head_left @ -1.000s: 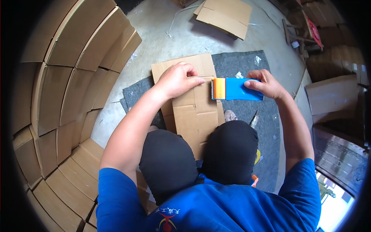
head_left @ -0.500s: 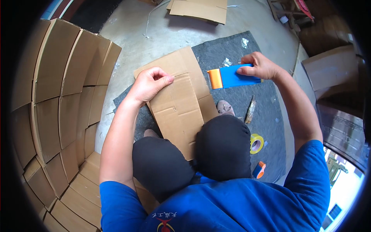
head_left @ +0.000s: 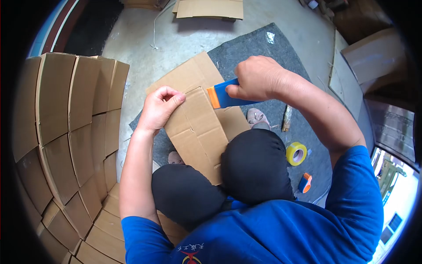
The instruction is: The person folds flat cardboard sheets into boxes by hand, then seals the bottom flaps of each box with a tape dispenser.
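Note:
My left hand [head_left: 161, 107] pinches the upper left edge of a folded cardboard piece [head_left: 198, 130], which stands tilted between my knees. Fingers of my right hand [head_left: 256, 80] are wrapped round a blue tape dispenser [head_left: 228, 99] with an orange end. That orange end is at the cardboard's upper right edge; whether it touches cannot be made out. Behind the folded piece lies another cardboard sheet [head_left: 187, 72].
Stacked cardboard boxes [head_left: 57, 101] fill the left side. On the dark mat [head_left: 246, 42] are a yellow tape roll [head_left: 296, 154], a small blue and orange dispenser [head_left: 305, 182] and a wrapped stick-like object [head_left: 286, 119]. More flat cardboard [head_left: 210, 9] lies at the top.
My right hand has moved left with the blue dispenser, bringing it to the cardboard. My left hand still pinches the edge. The camera view has shifted slightly.

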`<state>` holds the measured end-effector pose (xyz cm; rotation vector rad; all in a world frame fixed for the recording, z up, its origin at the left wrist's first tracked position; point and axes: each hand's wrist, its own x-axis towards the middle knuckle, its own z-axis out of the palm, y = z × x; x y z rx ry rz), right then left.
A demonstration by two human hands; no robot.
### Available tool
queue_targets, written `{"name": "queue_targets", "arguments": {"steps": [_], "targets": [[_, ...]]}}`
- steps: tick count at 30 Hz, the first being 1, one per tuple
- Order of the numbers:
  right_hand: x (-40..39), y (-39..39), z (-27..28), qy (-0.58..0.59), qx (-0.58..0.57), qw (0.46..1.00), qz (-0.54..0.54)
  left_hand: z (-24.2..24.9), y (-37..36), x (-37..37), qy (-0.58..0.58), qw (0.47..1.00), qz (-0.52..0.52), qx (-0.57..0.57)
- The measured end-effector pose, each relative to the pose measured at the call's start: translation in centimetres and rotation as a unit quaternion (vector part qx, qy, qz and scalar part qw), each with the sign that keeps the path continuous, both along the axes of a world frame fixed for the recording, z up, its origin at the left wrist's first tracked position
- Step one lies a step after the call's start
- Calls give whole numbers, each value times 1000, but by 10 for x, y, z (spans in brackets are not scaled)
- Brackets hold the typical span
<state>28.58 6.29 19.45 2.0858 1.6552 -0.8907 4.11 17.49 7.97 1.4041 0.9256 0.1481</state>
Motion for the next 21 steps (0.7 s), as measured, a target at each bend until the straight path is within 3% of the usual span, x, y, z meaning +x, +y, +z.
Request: {"name": "queue_targets", "arguments": {"steps": [4, 6, 7, 9, 11, 12, 15, 18, 19, 20, 21], "targets": [[-41, 7, 25, -46, -13, 995, 83, -2, -2, -3, -8, 1000, 2, 11], [-54, 1, -10, -78, 6, 982, 170, -8, -6, -4, -20, 1000, -2, 17], [-57, -5, -37, -110, 26, 966, 231, -15, -12, -8, -70, 993, 87, 30], [-51, -9, -54, -85, 8, 973, 214, -26, -20, -20, -118, 970, 211, 39], [-51, -17, -72, -91, 12, 991, 102, -46, -17, -39, -115, 944, 308, -27], [-55, -23, -77, -84, 65, 986, 129, -53, -17, -36, -110, 932, 330, -102], [-64, -21, -97, -92, 76, 979, 164, -67, -26, -28, -85, 925, 307, -210], [-64, -28, -133, -115, 106, 971, 183, -92, -18, -32, -38, 932, 318, -168], [-62, -25, -138, -117, 112, 969, 184, -107, -15, -40, -62, 941, 274, -188], [-61, -24, -143, -93, 59, 974, 196, -120, -9, -53, -63, 942, 276, -183], [-60, -22, -139, -68, 6, 976, 207, -118, -4, -59, 123, 980, 140, -67]]}}
